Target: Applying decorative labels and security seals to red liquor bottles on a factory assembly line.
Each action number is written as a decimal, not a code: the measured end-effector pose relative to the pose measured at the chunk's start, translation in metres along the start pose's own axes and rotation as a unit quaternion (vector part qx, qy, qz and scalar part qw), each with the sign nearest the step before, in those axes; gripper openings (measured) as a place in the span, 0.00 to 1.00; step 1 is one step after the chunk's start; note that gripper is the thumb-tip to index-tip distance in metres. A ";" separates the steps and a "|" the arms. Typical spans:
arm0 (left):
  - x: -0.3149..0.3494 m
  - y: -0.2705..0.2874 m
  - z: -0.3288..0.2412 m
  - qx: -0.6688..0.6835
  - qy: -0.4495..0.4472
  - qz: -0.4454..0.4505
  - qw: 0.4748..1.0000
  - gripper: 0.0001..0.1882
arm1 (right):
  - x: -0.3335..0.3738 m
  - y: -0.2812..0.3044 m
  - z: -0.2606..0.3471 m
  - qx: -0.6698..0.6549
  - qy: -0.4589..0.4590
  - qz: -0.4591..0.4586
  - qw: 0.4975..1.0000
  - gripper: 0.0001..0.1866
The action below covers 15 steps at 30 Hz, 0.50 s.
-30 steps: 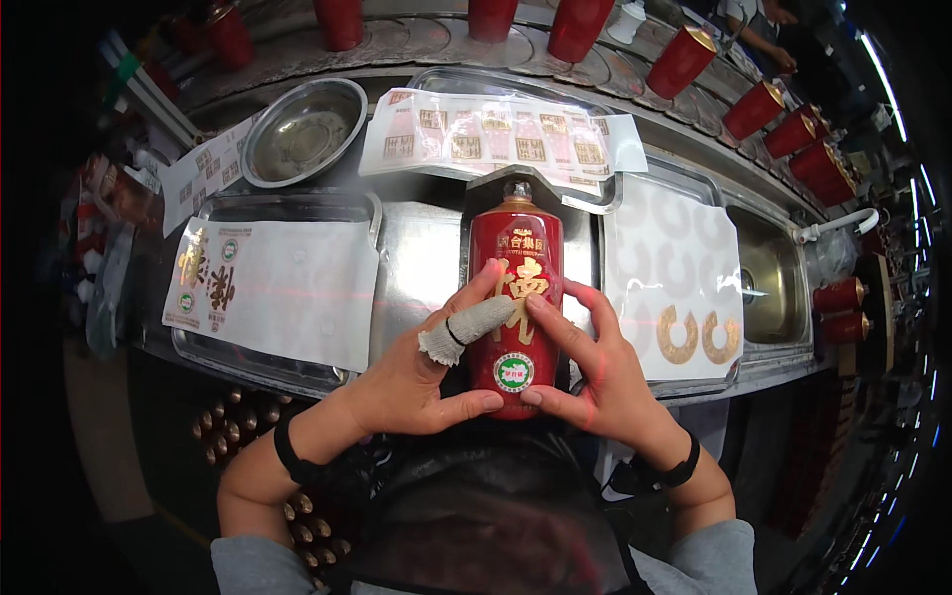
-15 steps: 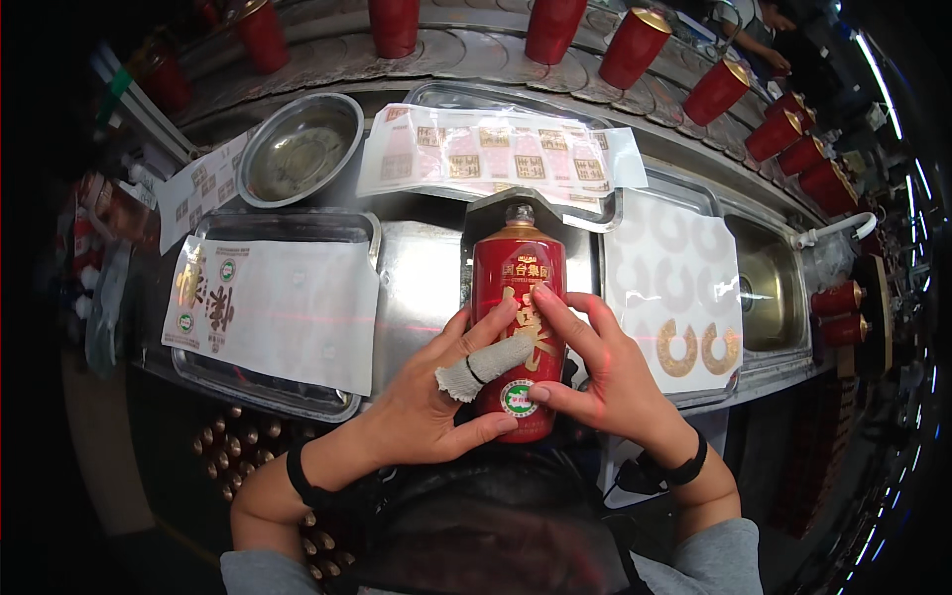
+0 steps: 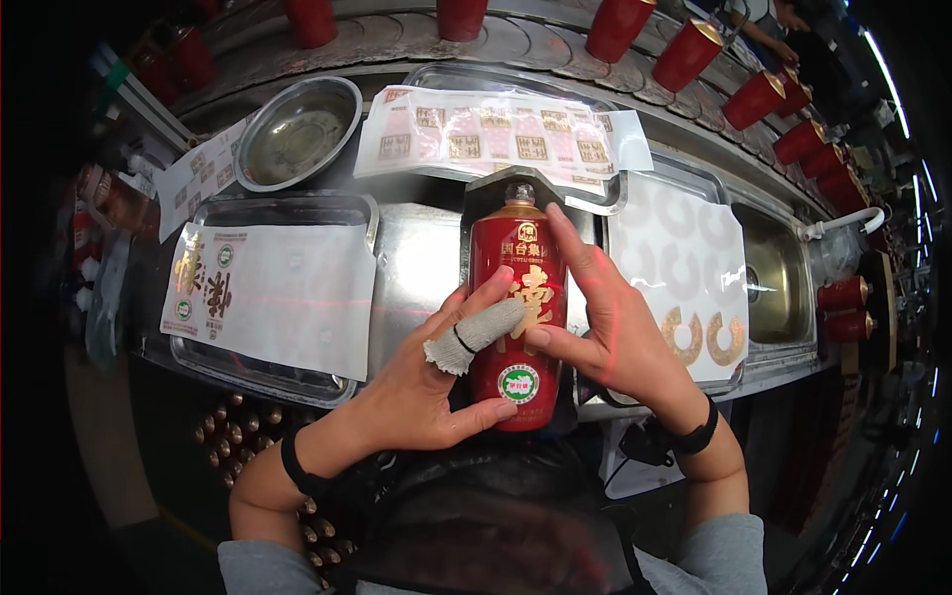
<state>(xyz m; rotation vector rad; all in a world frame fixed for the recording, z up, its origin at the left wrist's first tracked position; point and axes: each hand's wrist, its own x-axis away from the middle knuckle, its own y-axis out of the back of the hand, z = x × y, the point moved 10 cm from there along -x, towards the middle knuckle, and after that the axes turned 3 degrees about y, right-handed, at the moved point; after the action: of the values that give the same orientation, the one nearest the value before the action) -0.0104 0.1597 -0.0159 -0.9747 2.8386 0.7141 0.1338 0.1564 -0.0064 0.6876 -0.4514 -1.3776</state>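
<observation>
A red bottle [image 3: 486, 248] with a clear neck, gold lettering and a round green-and-white sticker [image 3: 519, 385] lies in front of me, its neck pointing away, against a dark angular holder [image 3: 480, 195]. My left hand [image 3: 426, 377] grips its left side. The thumb touches low by the sticker, and a pale cloth sleeve [image 3: 474, 335] on one finger reaches over the lettering. Along the right side lies my right hand [image 3: 615, 322]. Its index finger stretches up to the bottle's shoulder and its thumb presses on the gold lettering. The other right fingers are partly hidden.
Decal sheets lie on the left tray [image 3: 297, 297], the back tray [image 3: 496, 139] and the right tray [image 3: 684, 268]. A metal bowl [image 3: 300, 134] stands back left, a sink [image 3: 773, 283] at right. Red bottles [image 3: 689, 55] stand on the curved conveyor [image 3: 387, 55]; a co-worker [image 3: 769, 25] is beyond.
My right hand has slid up the bottle, away from me, its index finger now at the shoulder. The left hand stays nearly in place. The conveyor's bottles have shifted right.
</observation>
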 end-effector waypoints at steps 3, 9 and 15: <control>0.006 0.003 0.005 0.027 0.000 -0.024 0.999 0.43 | 0.013 -0.002 -0.001 0.003 -0.041 0.029 0.999 0.49; 0.004 -0.004 0.002 0.015 0.001 0.008 1.000 0.42 | 0.035 -0.022 -0.002 -0.033 -0.028 0.051 0.998 0.48; 0.004 -0.005 0.002 -0.001 -0.006 0.004 1.000 0.42 | 0.035 -0.023 -0.002 -0.043 -0.021 0.052 0.997 0.48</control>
<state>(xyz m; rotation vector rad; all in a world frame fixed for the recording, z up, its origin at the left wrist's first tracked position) -0.0111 0.1547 -0.0203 -0.9557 2.8335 0.7222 0.1242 0.1209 -0.0270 0.5577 -0.4517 -1.3065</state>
